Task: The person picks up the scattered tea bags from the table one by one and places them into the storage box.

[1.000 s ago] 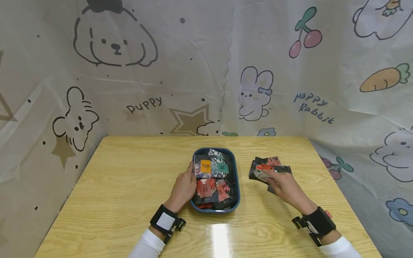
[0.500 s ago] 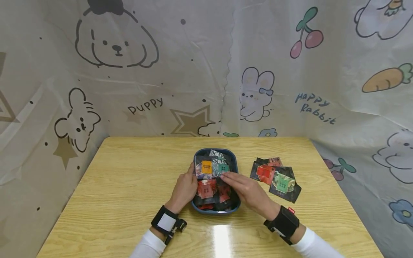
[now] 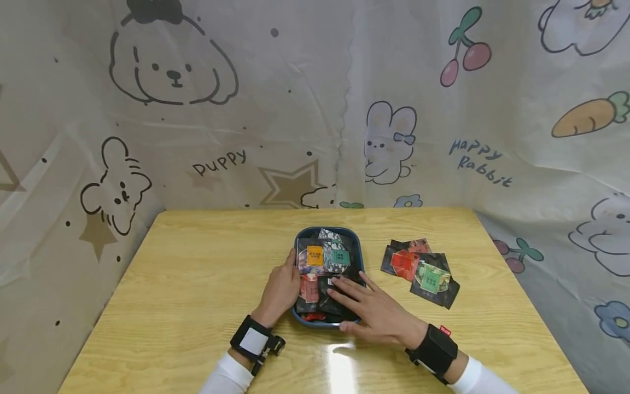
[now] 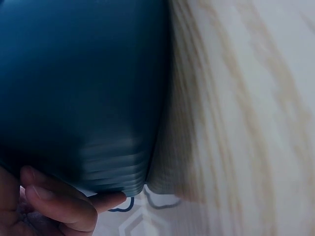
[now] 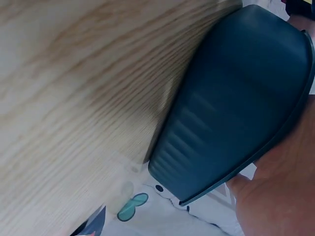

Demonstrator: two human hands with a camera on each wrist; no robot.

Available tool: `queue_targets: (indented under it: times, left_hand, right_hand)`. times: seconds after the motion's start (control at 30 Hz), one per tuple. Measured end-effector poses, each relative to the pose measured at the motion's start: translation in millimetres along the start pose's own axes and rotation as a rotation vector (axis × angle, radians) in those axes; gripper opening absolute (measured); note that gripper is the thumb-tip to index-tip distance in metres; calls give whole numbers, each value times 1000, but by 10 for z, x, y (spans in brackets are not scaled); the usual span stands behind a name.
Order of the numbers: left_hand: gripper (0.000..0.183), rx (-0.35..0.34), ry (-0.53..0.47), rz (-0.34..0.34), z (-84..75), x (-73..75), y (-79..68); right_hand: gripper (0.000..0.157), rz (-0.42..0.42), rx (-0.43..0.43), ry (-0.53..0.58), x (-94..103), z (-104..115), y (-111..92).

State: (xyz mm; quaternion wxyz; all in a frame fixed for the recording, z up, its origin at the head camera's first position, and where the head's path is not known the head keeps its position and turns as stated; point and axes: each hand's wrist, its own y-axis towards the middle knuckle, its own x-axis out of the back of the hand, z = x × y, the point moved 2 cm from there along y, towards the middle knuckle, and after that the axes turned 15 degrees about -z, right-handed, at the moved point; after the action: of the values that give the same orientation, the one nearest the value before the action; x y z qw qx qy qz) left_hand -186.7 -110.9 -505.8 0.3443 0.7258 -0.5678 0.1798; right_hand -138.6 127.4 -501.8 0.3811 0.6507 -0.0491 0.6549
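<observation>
A dark blue plastic bin (image 3: 362,257), rounded at its corners, holds several flat black sachets with coloured labels. My left hand (image 3: 279,287) holds the bin's left side at the rim; in the left wrist view its fingers (image 4: 64,206) bend beside the outer wall, one stretched along it. My right hand (image 3: 376,312) lies with spread fingers over a plain-backed black sachet (image 3: 327,295) at the near right inside the bin. An orange-labelled sachet (image 3: 314,256) and a green-labelled one (image 3: 338,257) lie at the far end, a red-labelled sachet (image 3: 308,290) at the near left.
Right of the bin, several more sachets lie overlapping on the wooden table (image 3: 206,284), among them a red-labelled one (image 3: 403,264) and a green-labelled one (image 3: 433,280). A cloth printed with cartoon animals (image 3: 275,109) hangs behind the table.
My right hand has moved left from the loose sachets to the bin, where a plain-backed sachet now covers the near right. My left hand stays at the bin's left side.
</observation>
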Motion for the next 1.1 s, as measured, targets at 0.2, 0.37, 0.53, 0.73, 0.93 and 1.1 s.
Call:
queue_targets:
  times: [0.2, 0.37, 0.53, 0.73, 0.93, 1.1]
  left_hand:
    - [52, 7, -5, 4, -1, -9, -4]
    - [53, 3, -1, 3, 12, -20, -13]
    - [53, 1, -6, 3, 20, -28, -17]
    - [53, 7, -17, 12, 14, -17, -10]
    - [53, -11, -4, -6, 5, -3, 10]
    - [53, -3, -5, 5, 16, -34, -3]
  right_hand:
    - [70, -76, -121, 13, 273, -281, 14]
    - [76, -122, -260, -80, 537, -702, -113]
    - [79, -85, -409, -133, 638, -1092, -462]
    - [86, 55, -513, -90, 524, -1252, -934]
    - [71, 62, -529, -80, 418, -1267, -1103]
    - [53, 32, -523, -66, 418, -1275, -1114]
